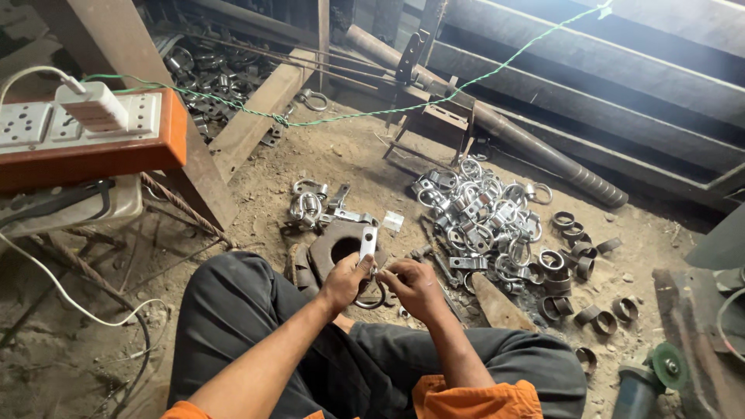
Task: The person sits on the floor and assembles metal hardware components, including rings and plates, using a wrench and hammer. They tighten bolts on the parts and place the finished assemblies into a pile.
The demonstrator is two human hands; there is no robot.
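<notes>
I sit on a dirt floor with my knees up. My left hand point(347, 279) grips a flat shiny metal plate point(368, 242) with a hole in it, held upright, and a metal ring point(371, 299) hangs below it. My right hand point(412, 284) is closed on the ring's right side, touching the left hand. Just beyond the hands lies a thick rusty round steel block point(339, 242) with a hole in its middle.
A pile of shiny ring clamps point(481, 217) lies to the right, with several short rusty pipe rings point(578, 264) past it. A smaller heap of clamps point(309, 203) is at centre. An orange power strip point(85, 132) sits left; an angle grinder point(648, 380) lies lower right.
</notes>
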